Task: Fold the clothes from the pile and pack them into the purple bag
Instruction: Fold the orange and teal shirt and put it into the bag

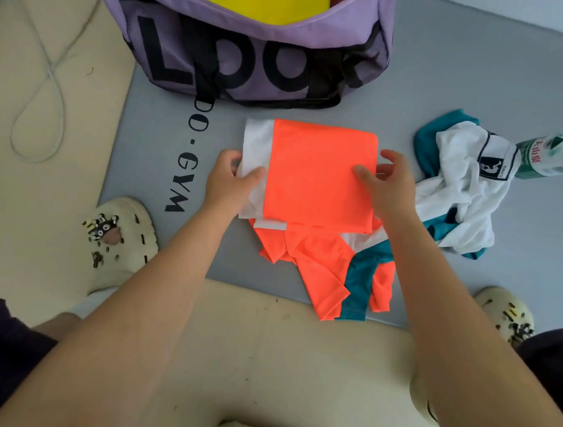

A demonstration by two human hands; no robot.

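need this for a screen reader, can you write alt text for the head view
Two bare hands, left hand and right hand, hold the side edges of a folded orange and white garment on a grey mat, before an open purple bag. Unfolded clothes lie to the right.

the folded orange garment (321,172) is smooth, matt knit cloth. the purple bag (248,51) is woven fabric with matt black webbing straps (209,78). the grey mat (483,77) looks smooth, matt. the bottle (557,152) is glossy clear plastic.

Orange-and-white folded garment (319,172), purple black-lettered bag (251,57), grey mat (483,77).
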